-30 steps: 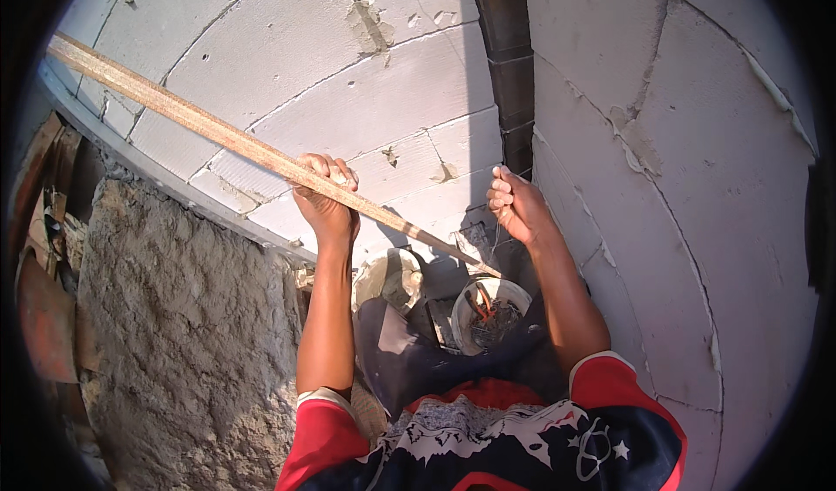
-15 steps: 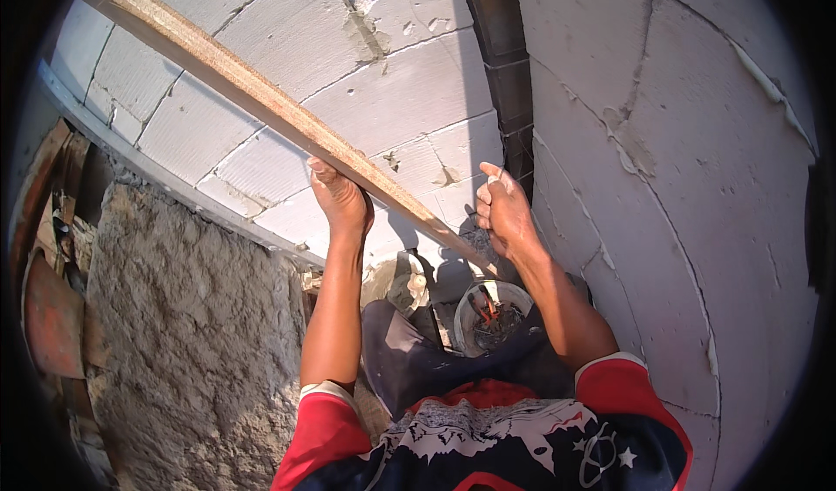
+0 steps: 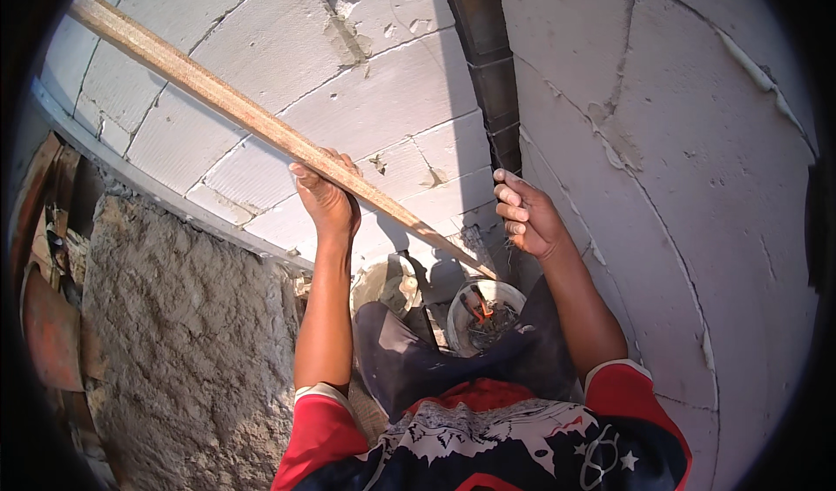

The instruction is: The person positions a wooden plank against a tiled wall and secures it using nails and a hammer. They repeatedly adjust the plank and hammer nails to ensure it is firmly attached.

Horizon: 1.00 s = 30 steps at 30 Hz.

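Observation:
A long wooden beam point(image 3: 218, 95) slants from the upper left down toward the bucket by my legs. My left hand point(image 3: 331, 205) is wrapped round it near its middle, thumb on the near side and fingers over the far side. My right hand point(image 3: 533, 218) is off the beam, to its right, before the dark gap in the wall. Its fingers are curled and pressed together; thin strands show just below it, but what it holds is too small to make out. Below, a white bucket point(image 3: 454, 324) contains an orange-handled tool point(image 3: 478, 306) and dark bits.
A pale block wall point(image 3: 383, 86) is ahead, with another block wall point(image 3: 670, 186) close on my right. Metal bars cross the dark vertical gap point(image 3: 489, 82) between them. A second round container point(image 3: 359, 286) stands left of the bucket. Rough mortared masonry point(image 3: 183, 317) and clay tiles point(image 3: 52, 326) lie left.
My right hand has shifted right, away from the beam, and its fingers have turned. My left hand and the beam have moved slightly left in the view.

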Tool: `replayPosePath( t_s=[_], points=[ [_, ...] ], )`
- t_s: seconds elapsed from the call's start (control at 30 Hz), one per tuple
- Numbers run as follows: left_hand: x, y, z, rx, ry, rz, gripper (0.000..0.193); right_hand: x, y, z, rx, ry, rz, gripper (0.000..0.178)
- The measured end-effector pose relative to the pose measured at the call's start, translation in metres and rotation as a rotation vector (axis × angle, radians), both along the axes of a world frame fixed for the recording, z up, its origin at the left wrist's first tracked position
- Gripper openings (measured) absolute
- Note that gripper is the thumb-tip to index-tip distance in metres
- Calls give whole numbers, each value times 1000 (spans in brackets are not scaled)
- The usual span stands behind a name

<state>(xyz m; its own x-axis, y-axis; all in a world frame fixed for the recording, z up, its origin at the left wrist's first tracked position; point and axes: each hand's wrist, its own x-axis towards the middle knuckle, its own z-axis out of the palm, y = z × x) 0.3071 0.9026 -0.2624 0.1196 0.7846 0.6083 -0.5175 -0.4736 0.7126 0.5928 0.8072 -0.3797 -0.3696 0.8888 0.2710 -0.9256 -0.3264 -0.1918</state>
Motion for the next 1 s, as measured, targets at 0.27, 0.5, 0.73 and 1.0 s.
replayPosePath(
  t_s=[0.27,0.5,0.73,1.0],
  points=[
    [-2,-3,4,17,41,28,60,-59,47,62,49,-485,-125,24],
    [-8,-4,-4,24,50,19,50,-61,77,58,40,-186,-236,23],
    [10,17,1,-53,-40,-117,16,-73,87,74,30,-68,-266,16],
    [10,17,-1,-37,-1,-145,11,-95,70,99,-185,-290,-576,25]
  ],
)
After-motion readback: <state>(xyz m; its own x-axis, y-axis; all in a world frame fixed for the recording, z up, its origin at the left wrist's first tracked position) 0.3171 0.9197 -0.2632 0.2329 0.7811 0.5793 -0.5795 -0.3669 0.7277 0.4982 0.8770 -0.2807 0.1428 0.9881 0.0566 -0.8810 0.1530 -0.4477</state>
